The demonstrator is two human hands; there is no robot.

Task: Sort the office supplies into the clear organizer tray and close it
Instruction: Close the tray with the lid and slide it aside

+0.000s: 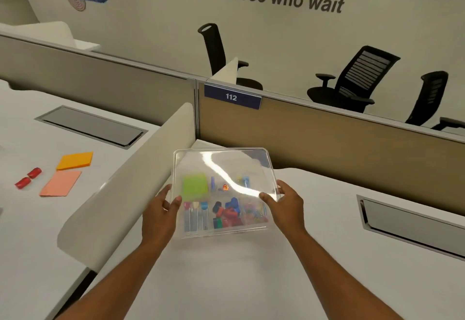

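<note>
Gripping a clear lid [226, 166] by its two side edges, both hands hold it over the clear organizer tray [224, 229], which sits on the white desk [251, 282] near its far edge, close to the rounded white divider [130, 189] on the left. The left hand [161, 216] has its thumb curled over the lid's left edge with the fingers behind it; the right hand [284, 206] pinches the right edge, thumb on top and fingers wrapped underneath. The lid is tilted, its far side raised toward the tan partition [327, 138], and a bright glare streak crosses it.

Seen through the lid, the tray holds a green pad of sticky notes [195, 185] in the back left compartment, a row of markers [196, 215] in front of it, a heap of red, blue and black binder clips [226, 214] in the front middle, and coloured paper clips [254, 215] at the front right. A few small items lie in the back compartments, too blurred to name.

On the neighbouring desk beyond the divider lie an orange pad [75, 160], a pink pad [61, 183] just in front of it, and two small red objects [28, 178] to their left. A blue plate marked 112 [232, 97] hangs on the partition, with black office chairs [352, 80] behind.
</note>
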